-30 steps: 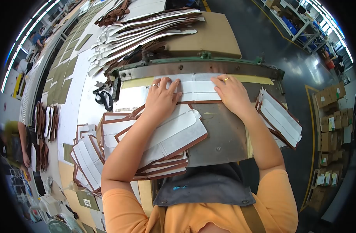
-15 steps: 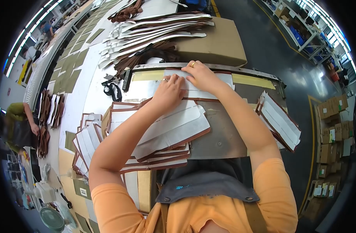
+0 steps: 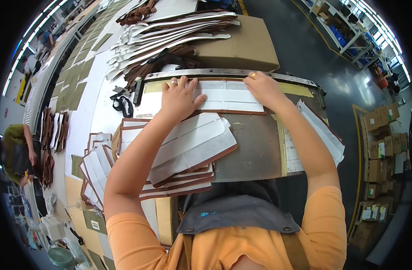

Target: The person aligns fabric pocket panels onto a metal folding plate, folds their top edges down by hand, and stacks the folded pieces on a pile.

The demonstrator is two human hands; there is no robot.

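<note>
A white panel with brown edges (image 3: 228, 96) lies along the metal bar (image 3: 215, 71) at the back of the machine plate (image 3: 246, 157). My left hand (image 3: 181, 96) rests on its left end, fingers spread, fingertips near the bar. At the panel's upper right, my right hand (image 3: 264, 90) has its fingers pressed together at the edge; what they grip is too small to make out. Beneath my left forearm is a loose stack of similar white and brown panels (image 3: 188, 148). More panels (image 3: 322, 130) lie beyond my right forearm.
Long white and brown strips (image 3: 170, 40) are heaped beside a cardboard box (image 3: 242, 45) behind the bar. Black scissors-like items (image 3: 122, 104) lie at the left. A co-worker (image 3: 17, 150) stands at the far left. Cartons (image 3: 381, 148) line the right side.
My left hand has moved left along the panel and spread its fingers. My right hand has shifted from near the middle to the panel's right side. The bar's wide face now shows less than a second ago.
</note>
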